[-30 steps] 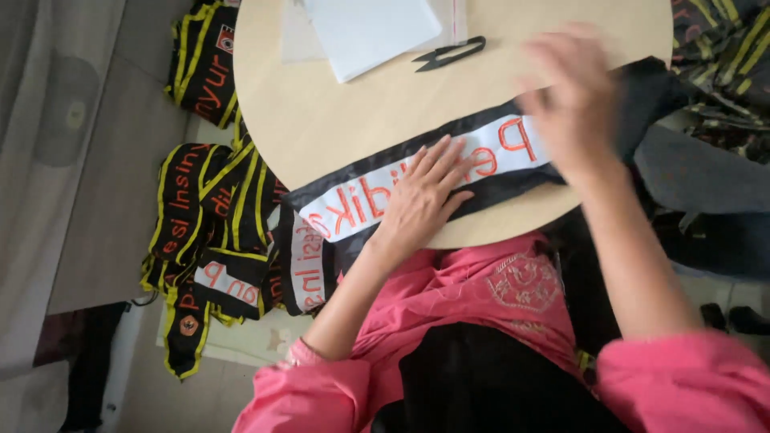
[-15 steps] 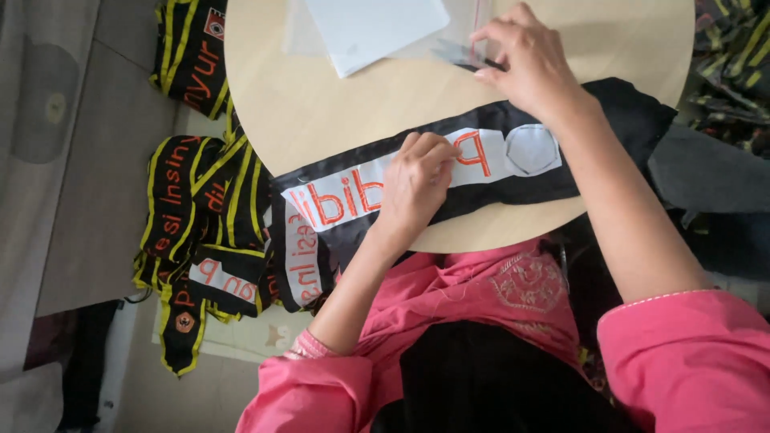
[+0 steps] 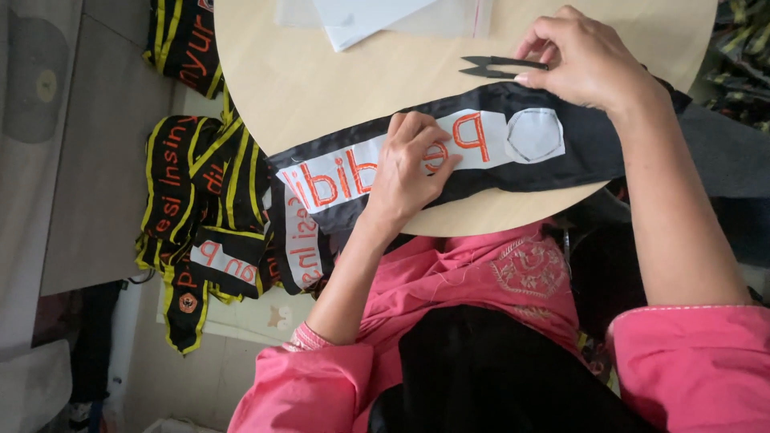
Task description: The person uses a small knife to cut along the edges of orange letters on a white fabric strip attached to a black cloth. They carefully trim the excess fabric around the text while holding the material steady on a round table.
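A black sash [image 3: 561,164] with a white strip and orange embroidered letters lies across the near edge of a round wooden table [image 3: 273,72]. My left hand [image 3: 409,164] rests flat on the white strip, pressing it down. My right hand [image 3: 589,60] is above the sash, its fingertips touching the handle end of small black thread snips [image 3: 493,66] that lie on the table. A white octagonal patch [image 3: 536,135] sits on the sash below my right hand.
White paper sheets [image 3: 361,20] lie at the table's far side. A pile of black sashes with yellow trim [image 3: 200,208] hangs and lies on the floor to the left. More dark fabric [image 3: 742,48] is at the right edge.
My right hand moved from the sash up to the snips and now touches them. My left hand stayed on the sash, which shifted slightly left.
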